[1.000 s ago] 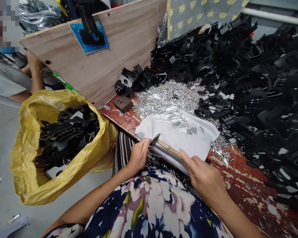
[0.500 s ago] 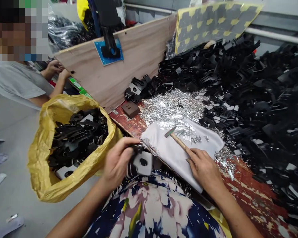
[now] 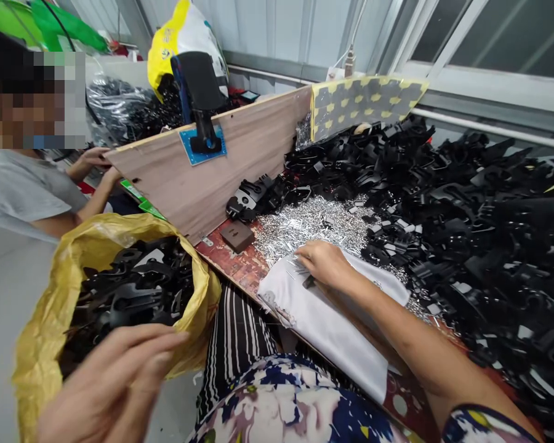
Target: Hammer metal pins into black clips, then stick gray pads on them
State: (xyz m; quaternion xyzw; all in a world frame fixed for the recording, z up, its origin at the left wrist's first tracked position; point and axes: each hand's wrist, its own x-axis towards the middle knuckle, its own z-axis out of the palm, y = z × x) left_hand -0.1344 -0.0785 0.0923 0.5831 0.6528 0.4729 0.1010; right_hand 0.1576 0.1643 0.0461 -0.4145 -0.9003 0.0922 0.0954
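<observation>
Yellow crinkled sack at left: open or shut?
Open: the yellow crinkled sack gapes wide at the top; black plastic parts show inside.

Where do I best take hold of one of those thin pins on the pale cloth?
Probably pinch one across its middle, from above and the near side: the thin pins are straight rods lying on the pale cloth, with the pin heap beyond.

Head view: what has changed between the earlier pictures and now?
The left hand let go of the black part and moved left to the yellow sack. The right hand moved forward to the metal pins; the hammer lies beneath it, apparently released. The brown block stayed put.
</observation>
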